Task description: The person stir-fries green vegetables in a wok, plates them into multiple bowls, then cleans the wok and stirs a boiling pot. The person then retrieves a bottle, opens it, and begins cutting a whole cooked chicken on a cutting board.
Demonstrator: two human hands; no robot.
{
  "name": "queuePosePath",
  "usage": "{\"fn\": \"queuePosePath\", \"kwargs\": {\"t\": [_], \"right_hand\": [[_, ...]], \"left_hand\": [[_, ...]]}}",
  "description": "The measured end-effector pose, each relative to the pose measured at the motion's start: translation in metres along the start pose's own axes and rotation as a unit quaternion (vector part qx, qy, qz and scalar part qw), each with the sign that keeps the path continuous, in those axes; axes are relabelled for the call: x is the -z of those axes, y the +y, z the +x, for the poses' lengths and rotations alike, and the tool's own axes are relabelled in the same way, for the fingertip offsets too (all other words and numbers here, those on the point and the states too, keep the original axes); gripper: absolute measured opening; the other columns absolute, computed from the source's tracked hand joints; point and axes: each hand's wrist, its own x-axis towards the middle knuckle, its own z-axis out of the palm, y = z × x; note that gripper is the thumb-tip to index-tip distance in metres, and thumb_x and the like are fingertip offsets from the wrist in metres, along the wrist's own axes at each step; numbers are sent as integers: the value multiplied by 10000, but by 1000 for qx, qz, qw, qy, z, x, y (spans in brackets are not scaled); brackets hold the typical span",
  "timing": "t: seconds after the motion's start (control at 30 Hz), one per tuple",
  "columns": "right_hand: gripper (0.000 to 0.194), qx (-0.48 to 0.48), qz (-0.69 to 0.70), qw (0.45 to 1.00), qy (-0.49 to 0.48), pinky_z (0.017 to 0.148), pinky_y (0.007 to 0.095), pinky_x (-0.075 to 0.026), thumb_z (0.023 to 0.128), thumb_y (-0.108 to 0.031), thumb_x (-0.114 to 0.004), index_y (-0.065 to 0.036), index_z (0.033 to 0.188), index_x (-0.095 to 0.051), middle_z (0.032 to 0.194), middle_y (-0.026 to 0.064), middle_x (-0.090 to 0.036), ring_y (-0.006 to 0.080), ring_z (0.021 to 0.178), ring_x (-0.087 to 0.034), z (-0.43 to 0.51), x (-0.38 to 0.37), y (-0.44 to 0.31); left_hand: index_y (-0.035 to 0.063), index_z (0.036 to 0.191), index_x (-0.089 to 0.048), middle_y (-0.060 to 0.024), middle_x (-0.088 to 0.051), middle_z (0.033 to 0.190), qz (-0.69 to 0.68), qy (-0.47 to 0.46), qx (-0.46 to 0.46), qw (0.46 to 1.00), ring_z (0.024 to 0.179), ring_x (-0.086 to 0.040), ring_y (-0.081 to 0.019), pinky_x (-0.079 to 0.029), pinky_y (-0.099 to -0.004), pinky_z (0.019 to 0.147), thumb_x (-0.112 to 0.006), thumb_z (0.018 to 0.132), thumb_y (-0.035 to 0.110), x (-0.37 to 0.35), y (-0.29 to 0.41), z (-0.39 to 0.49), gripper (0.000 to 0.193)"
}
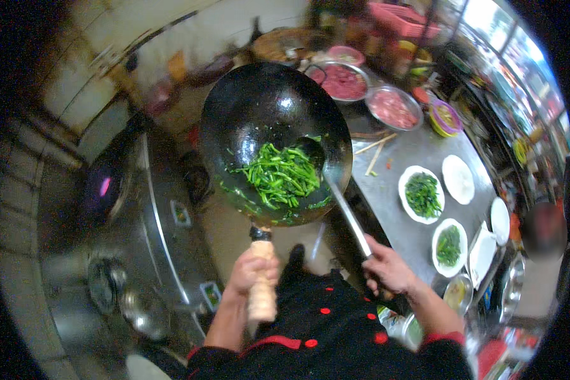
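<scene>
A black wok [266,90] with stir-fried leafy greens [282,175] inside is held up before me, tilted so its inside shows. My left hand [254,273] is closed around its pale wooden handle [262,304]. My right hand [387,266] grips a long metal cooking ladle [351,218], whose dark bowl rests in the wok beside the greens. On the metal table to the right, two white plates hold cooked greens, an upper one [402,194] and a lower one [463,251]. A bare white plate [458,179] lies near them.
Metal bowls of raw meat [344,81] [393,110] stand at the back of the metal table [384,175], near chopsticks [374,154] and a yellow and purple bowl [445,118]. A stove counter [166,247] runs along the left. At the far right, a person [544,237] is partly visible.
</scene>
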Motion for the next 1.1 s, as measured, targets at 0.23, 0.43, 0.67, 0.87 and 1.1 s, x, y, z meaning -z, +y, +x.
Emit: {"fn": "queuePosePath", "kwargs": {"t": [0.23, 0.43, 0.67, 0.87, 1.1], "right_hand": [[552, -188, 324, 882, -285, 352, 233, -315, 902, -156, -457, -311, 1411, -310, 682, -2, -463, 84, 443, -383, 101, -12, 16], [562, -200, 334, 843, -372, 341, 229, -315, 888, -214, -479, -295, 1417, -308, 681, -5, -460, 81, 426, -382, 119, -18, 2], [558, -149, 336, 837, -406, 318, 246, -341, 905, -189, -467, -271, 1425, -279, 703, 0, -479, 89, 417, -392, 123, -35, -28], [565, -101, 510, 751, -406, 292, 217, -292, 904, -196, -486, -247, 1423, -271, 700, 8, -451, 75, 396, -340, 128, -32, -23], [501, 35, 633, 715, -294, 331, 254, -390, 904, -100, -469, -131, 1375, -301, 734, 85, -444, 126, 437, -431, 71, 2, -6]], "left_hand": [[33, 968, -492, -76, -544, 720, -8, 210, 9, 978, 538, -542, -170, -486, -321, 440, -512, 792, 5, 48, -21, 43, 179], [42, 1018, -472, -101, -507, 764, -50, 198, -20, 979, 589, -480, -185, -434, -329, 493, -514, 722, 7, 52, -32, 0, 300], [7, 1060, -467, -105, -516, 798, -138, 87, -19, 986, 579, -460, -147, -416, -289, 480, -523, 726, 40, 60, -11, 1, 341], [21, 1067, -451, -79, -495, 769, -123, -16, 26, 992, 563, -460, -136, -434, -281, 464, -556, 728, 58, 50, 29, 29, 356], [14, 1094, -433, -109, -487, 784, -85, -80, 124, 985, 549, -461, -146, -442, -297, 443, -544, 698, 20, -6, 63, 58, 412]]}}
